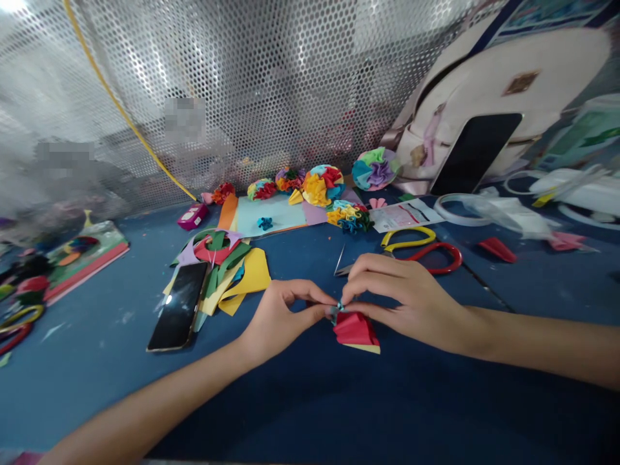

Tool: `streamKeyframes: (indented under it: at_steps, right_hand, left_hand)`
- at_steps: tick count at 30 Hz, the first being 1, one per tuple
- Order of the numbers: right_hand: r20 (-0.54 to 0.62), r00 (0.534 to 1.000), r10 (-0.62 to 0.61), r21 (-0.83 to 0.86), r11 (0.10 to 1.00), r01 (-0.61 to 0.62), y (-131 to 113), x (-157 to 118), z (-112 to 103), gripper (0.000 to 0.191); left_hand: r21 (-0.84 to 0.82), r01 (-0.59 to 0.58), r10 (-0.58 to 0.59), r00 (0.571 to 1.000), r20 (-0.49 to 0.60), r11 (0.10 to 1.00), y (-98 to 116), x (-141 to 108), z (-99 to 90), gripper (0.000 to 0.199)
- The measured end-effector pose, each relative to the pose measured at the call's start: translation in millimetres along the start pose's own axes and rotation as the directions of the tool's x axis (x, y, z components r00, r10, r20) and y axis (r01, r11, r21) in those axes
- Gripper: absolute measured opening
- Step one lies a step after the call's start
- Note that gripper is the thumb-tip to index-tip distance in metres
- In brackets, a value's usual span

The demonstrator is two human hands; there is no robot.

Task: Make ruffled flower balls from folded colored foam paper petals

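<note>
My left hand and my right hand meet over the blue table top. Their fingertips pinch the narrow top of a folded red paper piece, which has a pale yellow underside. A small teal paper bit shows at the pinch, partly hidden by my fingers. Just behind my right hand lie scissors with yellow and red handles, their blades partly under the fingers. A black smartphone lies left of my left hand, beside cut coloured paper scraps.
Several ruffled multicoloured paper flowers sit on pale blue paper at the back. A white backpack with a propped phone stands back right. Perforated metal sheeting rises behind the table. Stacked paper and more scissors lie far left.
</note>
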State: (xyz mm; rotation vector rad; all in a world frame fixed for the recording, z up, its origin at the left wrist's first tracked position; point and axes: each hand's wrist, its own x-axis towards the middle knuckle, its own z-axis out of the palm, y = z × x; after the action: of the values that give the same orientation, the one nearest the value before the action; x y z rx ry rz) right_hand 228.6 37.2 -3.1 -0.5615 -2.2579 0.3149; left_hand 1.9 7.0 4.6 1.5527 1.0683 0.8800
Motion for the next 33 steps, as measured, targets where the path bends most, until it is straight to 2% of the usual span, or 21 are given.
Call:
streamKeyframes:
  at_steps: [4, 8, 14, 20, 27, 30, 33]
  right_hand:
    - [0.001, 1.000, 0.024, 0.000, 1.000, -0.024, -0.3, -0.4, 0.9, 0.015]
    - [0.013, 0.998, 0.057, 0.018, 0.998, -0.057, -1.6, -0.7, 1.0, 0.017]
    - [0.024, 0.992, 0.125, 0.112, 0.986, -0.127, -1.8, -0.6, 2.2, 0.015]
    - [0.026, 0.993, 0.111, 0.066, 0.991, -0.113, -2.2, -1.2, 3.0, 0.009]
    - [0.055, 0.993, 0.100, 0.079, 0.991, -0.104, 0.6, -4.0, 3.5, 0.007]
    - [0.059, 0.989, 0.132, 0.112, 0.984, -0.138, 0.1, -5.4, 5.0, 0.008]
    - [0.066, 0.985, 0.160, 0.169, 0.971, -0.169, -5.3, -4.3, 6.0, 0.011]
  left_hand:
    - [0.123, -0.023, 0.027, 0.999, -0.028, 0.992, -0.3, -1.1, 0.1, 0.008]
    - [0.154, -0.048, 0.053, 0.998, -0.031, 0.987, -1.0, -3.1, 1.0, 0.009]
    - [0.223, -0.190, 0.205, 0.977, -0.049, 0.956, 1.6, -7.5, 2.9, 0.010]
    - [0.293, -0.210, 0.239, 0.969, -0.067, 0.933, 4.6, -8.6, 4.6, 0.010]
    - [0.368, -0.331, 0.362, 0.932, -0.017, 0.869, 1.8, -10.3, 4.9, 0.011]
    - [0.391, -0.314, 0.344, 0.939, -0.007, 0.865, 0.7, -10.5, 5.1, 0.012]
    - [0.403, -0.249, 0.292, 0.955, -0.049, 0.881, 1.1, -9.4, 7.4, 0.018]
